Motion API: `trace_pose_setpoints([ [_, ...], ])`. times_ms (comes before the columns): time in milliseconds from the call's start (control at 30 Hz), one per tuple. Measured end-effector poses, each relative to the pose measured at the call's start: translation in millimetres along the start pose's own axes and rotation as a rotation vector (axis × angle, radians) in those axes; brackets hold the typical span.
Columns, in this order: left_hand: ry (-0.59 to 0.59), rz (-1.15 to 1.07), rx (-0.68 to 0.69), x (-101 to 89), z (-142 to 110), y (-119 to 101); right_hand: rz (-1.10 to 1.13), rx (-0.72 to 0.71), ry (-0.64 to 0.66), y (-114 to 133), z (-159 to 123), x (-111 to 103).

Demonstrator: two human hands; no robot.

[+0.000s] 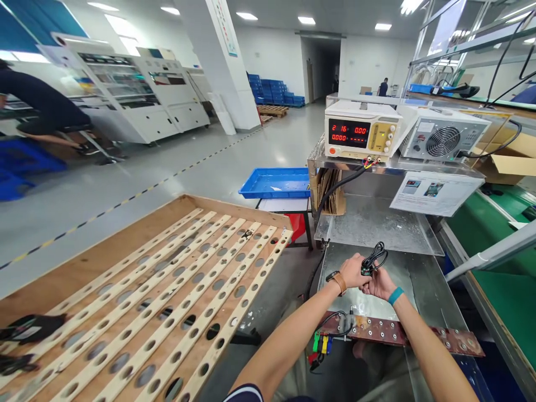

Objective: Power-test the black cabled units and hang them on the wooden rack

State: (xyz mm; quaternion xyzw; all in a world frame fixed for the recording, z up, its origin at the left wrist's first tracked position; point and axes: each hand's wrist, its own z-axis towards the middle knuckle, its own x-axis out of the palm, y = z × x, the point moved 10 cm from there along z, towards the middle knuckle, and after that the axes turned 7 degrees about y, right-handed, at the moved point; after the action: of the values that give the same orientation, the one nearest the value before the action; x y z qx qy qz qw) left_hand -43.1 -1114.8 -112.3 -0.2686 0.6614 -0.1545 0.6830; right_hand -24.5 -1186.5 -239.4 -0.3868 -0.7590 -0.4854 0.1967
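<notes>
A small coiled bundle of black cable (378, 255) stands up above my fingers over the metal worktop. My left hand (353, 272), with a brown-strapped watch at the wrist, is closed on the lower end of the bundle. Right beside it, my right hand (379, 283), wearing a teal wristband, has its fingers curled round the same cable. Part of the cable is hidden between the hands. Nearer my body, a reddish-brown strip (377, 330) with metal studs crosses the worktop, and coloured clips (321, 343) on wires hang at its left end.
A power supply (363, 131) with red digits stands on the shelf ahead, beside a fan-backed unit (444, 139). Left of me is a slatted wooden tray (184, 285) with round holes. A blue tray (276, 183) sits beyond it. A green conveyor (508, 296) runs on the right.
</notes>
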Motion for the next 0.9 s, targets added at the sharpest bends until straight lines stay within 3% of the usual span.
trace_pose_setpoints([
  [433,-0.122,-0.189,-0.01,15.5,2,6,-0.072,-0.015,-0.201,7,-5,-22],
  [600,-0.109,-0.189,-0.014,18.0,4,5,-0.064,-0.005,-0.205,5,-4,-25],
  [767,-0.11,-0.184,-0.012,23.9,4,1,-0.148,-0.024,-0.338,9,-7,-40],
  [900,-0.104,-0.193,-0.006,22.7,8,0,-0.11,-0.026,-0.252,12,-8,-32],
])
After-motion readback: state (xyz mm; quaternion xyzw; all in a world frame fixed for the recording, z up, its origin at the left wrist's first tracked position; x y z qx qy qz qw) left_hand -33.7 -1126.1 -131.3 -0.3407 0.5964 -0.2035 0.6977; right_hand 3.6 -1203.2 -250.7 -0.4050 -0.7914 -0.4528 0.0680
